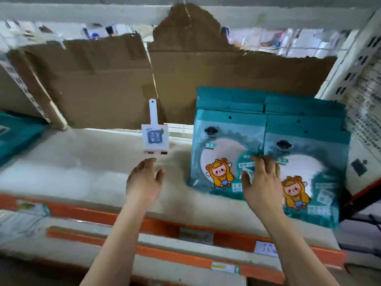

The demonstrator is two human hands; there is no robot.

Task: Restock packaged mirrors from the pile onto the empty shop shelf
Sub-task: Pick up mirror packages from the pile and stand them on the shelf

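two orange shelf rails are running across nearest me, with three paper labels showing on them below the wrists. above those, two bare hands are reaching over the pale shelf. the left hand is hovering with fingers loosely curled, holding nothing, and open shelf is stretching away to the left of its fingers. the right hand is laying spread, fairly straight fingers on the teal mirror packs, right where two side-by-side rows are meeting. each row is standing several packs deep, and i cannot count them exactly. just beyond the left fingertips, one small white boxed item is standing alone. behind everything, two brown cardboard sheets are standing as a back wall.
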